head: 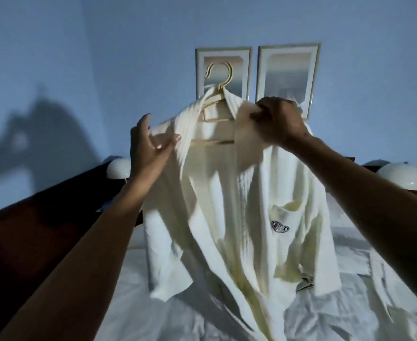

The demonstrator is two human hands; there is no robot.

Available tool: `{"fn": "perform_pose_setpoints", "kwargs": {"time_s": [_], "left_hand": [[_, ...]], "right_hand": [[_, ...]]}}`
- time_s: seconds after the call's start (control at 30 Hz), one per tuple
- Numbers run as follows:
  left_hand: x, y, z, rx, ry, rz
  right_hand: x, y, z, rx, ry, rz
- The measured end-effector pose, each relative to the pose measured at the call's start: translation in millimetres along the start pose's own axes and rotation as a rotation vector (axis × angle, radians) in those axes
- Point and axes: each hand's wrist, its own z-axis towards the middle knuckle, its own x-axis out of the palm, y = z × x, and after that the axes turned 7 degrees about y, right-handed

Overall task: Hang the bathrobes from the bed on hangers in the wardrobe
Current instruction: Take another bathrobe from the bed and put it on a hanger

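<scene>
Above a bed with rumpled white sheets [374, 303], a cream-white towelling bathrobe [227, 193] hangs in the air on a pale slim clothes hanger [217, 143], its front open and its lower part falling towards the bedding. A small dark emblem [280, 227] sits on the chest pocket. The person's right hand [277, 124] has a closed grip, its curled fingers pinching the robe's collar beside the hanger's neck. The left hand [148, 146] has a loose, open grip, with the fingers and thumb nearly straight and the robe's other shoulder lying between them. Behind the robe runs a dark wooden headboard [54, 217] with a white dome lamp [118, 168] to the left and another [403, 178] to the right. Two framed pictures, one [241, 70] beside the other [288, 75], hang on the blue wall [104, 57].
</scene>
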Motion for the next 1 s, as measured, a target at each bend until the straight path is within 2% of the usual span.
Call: {"fn": "perform_pose_setpoints", "kwargs": {"time_s": [0.03,0.1,0.2,0.27,0.33,0.47,0.5,0.53,0.6,0.67,0.7,0.73,0.77,0.8,0.87,0.9,0.93,0.97,1.0], "left_hand": [[-6,12,-3,-0.093,-0.005,-0.08],[-16,34,-21,-0.247,0.138,-0.176],[-28,69,-46,-0.356,0.477,-0.234],[-43,73,-40,-0.369,0.568,-0.15],[-67,65,-21,-0.307,0.492,-0.084],[-132,57,30,-0.201,-0.075,-0.065],[-142,59,38,-0.147,-0.116,-0.032],[-146,60,40,-0.098,-0.061,0.036],[-149,71,31,-0.044,0.276,0.319],[-154,104,10,-0.101,0.643,0.65],[-160,124,-3,-0.163,0.745,0.788],[-169,147,-16,-0.235,0.772,0.843],[-177,165,-28,-0.314,0.755,0.817],[-182,178,-41,-0.413,0.728,0.67],[-184,185,-62,-0.566,0.679,0.147],[-184,182,-71,-0.61,0.711,-0.074],[-184,179,-78,-0.64,0.785,-0.174],[-186,176,-82,-0.625,0.842,-0.175],[-187,177,-82,-0.611,0.81,-0.074]], "right_hand": [[-8,7,11,0.024,-0.03,-0.008],[-23,20,27,0.074,-0.073,0.003],[-37,35,37,0.118,-0.096,0.078],[-42,31,35,0.138,-0.091,0.03],[-49,17,27,0.166,-0.079,-0.044],[-66,-9,4,0.241,-0.095,-0.123],[-68,-9,-1,0.229,-0.102,-0.125],[-69,-9,-4,0.216,-0.11,-0.121],[-71,-6,-8,0.224,-0.124,-0.105],[-73,-2,-16,0.247,-0.097,-0.108],[-72,0,-22,0.249,-0.063,-0.123],[-69,3,-29,0.236,-0.022,-0.144],[-65,7,-37,0.222,0.02,-0.165],[-59,11,-45,0.211,0.056,-0.177],[-46,16,-59,0.223,0.093,-0.17],[-40,18,-65,0.246,0.102,-0.146],[-34,18,-71,0.265,0.105,-0.115],[-30,19,-76,0.282,0.109,-0.094],[-26,21,-80,0.29,0.115,-0.084]]}}
